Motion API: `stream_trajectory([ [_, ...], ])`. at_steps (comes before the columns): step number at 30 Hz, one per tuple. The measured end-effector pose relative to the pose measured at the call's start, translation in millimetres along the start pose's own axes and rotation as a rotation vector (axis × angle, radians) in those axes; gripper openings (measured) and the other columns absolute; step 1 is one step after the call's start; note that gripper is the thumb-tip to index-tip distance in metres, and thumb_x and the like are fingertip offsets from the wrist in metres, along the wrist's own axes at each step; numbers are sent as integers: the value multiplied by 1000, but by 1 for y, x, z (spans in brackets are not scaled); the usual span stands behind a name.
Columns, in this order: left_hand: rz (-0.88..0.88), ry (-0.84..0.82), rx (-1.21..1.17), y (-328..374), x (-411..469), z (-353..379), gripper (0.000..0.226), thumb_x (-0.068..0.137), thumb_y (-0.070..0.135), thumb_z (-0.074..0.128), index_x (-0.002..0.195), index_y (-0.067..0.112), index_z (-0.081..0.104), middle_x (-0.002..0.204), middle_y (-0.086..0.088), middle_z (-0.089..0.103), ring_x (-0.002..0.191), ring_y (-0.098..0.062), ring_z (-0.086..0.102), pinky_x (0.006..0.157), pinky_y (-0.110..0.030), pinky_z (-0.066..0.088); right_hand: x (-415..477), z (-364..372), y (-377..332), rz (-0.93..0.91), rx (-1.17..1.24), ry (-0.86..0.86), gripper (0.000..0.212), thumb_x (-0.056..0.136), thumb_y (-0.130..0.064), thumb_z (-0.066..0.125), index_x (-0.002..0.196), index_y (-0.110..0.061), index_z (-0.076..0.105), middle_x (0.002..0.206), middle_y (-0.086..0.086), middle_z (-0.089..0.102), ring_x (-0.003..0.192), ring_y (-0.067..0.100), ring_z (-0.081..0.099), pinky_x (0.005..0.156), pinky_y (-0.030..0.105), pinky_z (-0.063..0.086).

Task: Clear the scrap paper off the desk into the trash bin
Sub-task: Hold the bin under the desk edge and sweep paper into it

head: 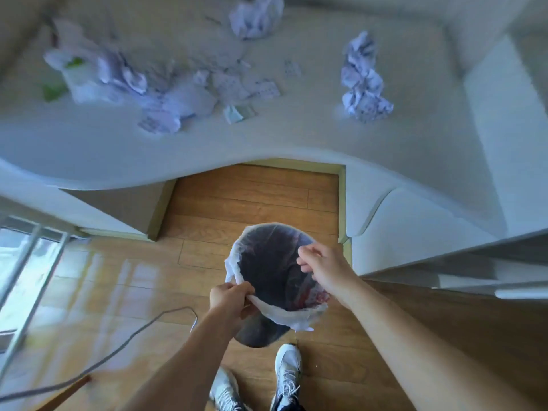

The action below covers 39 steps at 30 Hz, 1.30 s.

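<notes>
While hands point(275, 280) pinch bin liner point(284, 314) | scrap paper point(363, 81) well beyond, on desk point(296, 137)

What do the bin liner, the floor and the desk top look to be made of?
Bin liner: thin translucent plastic film, seemingly; the dark bin shows through and it bunches where the left hand and right hand pinch it. Floor: wood-look planks, glossy, with window glare; laminate or real wood, can't tell. Desk top: smooth pale matt surface, material unclear.

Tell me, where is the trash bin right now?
The trash bin stands on the wooden floor low in the head view, before the desk, between the left hand and right hand gripping its liner.
</notes>
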<state>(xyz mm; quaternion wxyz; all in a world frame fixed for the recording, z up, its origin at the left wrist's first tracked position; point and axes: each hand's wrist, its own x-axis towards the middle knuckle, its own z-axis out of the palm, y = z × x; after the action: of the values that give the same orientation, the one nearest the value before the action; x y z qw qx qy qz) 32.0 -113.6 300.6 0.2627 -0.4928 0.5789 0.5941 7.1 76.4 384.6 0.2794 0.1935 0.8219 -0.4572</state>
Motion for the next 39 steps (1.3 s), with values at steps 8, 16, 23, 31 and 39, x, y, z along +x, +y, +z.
stream_trajectory([
  [8,59,43,-200,62,-95,-93,14,72,-5,68,82,-5,59,65,-16,56,56,-30,59,64,-41,58,-67,15,-150,-210,-138,-37,33,97,-38,44,105,-12,64,102,5,70,93,17,66,90,40,53],
  [16,27,100,-332,95,-125,-192,22,76,-2,68,96,-1,58,77,-18,58,59,-28,64,52,-35,57,-93,61,-246,-339,-177,-64,31,95,-27,50,90,0,63,101,22,70,82,28,64,78,35,50],
  [23,50,140,-453,115,-121,-272,28,80,-4,63,107,0,55,86,-20,60,58,-25,65,42,-28,51,-86,92,-295,-435,-388,-81,29,93,-38,53,99,-11,61,106,10,67,100,27,62,85,36,46],
  [31,115,257,-522,148,-98,-317,26,84,-9,55,109,-6,51,76,-18,49,59,-27,56,30,-23,44,5,85,-370,-568,-592,-3,83,78,-54,62,148,-24,28,148,13,34,133,32,40,107,41,37],
  [39,153,330,-489,179,-60,-337,12,83,-8,59,94,-10,56,75,-18,51,57,-28,55,39,-25,49,137,112,-502,-652,-705,-60,104,69,-64,65,152,-27,15,159,7,13,144,32,24,115,43,27],
])
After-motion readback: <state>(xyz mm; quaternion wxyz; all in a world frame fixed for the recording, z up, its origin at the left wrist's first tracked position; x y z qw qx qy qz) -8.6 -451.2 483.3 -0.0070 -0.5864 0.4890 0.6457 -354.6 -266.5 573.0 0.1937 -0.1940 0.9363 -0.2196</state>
